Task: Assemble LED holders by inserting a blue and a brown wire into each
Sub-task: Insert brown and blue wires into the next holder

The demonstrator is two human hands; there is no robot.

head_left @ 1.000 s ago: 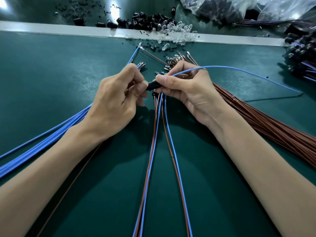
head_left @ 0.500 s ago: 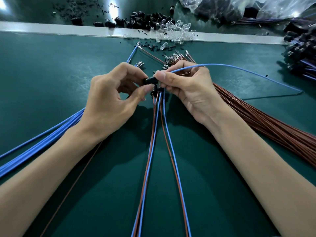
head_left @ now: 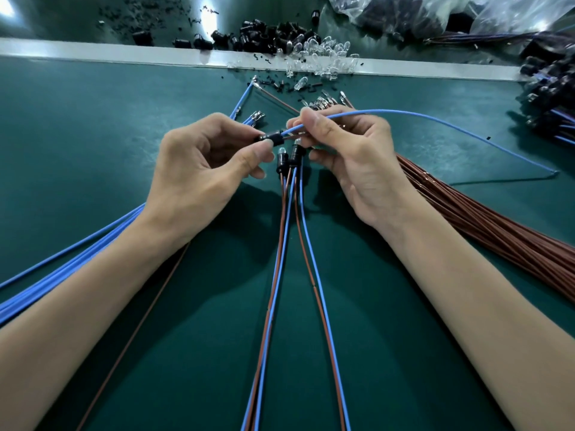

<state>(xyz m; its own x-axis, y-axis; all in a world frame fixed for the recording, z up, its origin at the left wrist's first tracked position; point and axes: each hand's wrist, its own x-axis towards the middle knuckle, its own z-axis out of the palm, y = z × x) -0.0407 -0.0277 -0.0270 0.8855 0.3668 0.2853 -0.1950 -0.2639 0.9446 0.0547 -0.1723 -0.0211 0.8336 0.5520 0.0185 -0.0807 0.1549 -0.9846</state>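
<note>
**Blue wire at the holder's mouth**

The black LED holder [head_left: 271, 139] lay level in the air above the green mat [head_left: 93, 135], pinched at its left end between the thumb and forefinger of the left hand [head_left: 202, 172]; the right hand [head_left: 351, 160] pinched the blue wire [head_left: 435, 121] just beside the holder's right end, with the wire's tip at the opening (how far in it sat could not be told); from those fingers the wire arched off to the right and came down on the mat.

Just below, between the two hands, stood two wired holders [head_left: 287, 160], clear tips up, their blue and brown leads [head_left: 289, 244] running toward the viewer; whether the right hand's lower fingers held them could not be told.

A blue wire bundle [head_left: 62, 275] passed under the left forearm; a brown wire bundle [head_left: 497, 228] fanned out beyond the right forearm.

Farther off, loose black holders [head_left: 264, 35] and clear LEDs [head_left: 320, 56] were heaped at the white strip [head_left: 93, 48].
</note>
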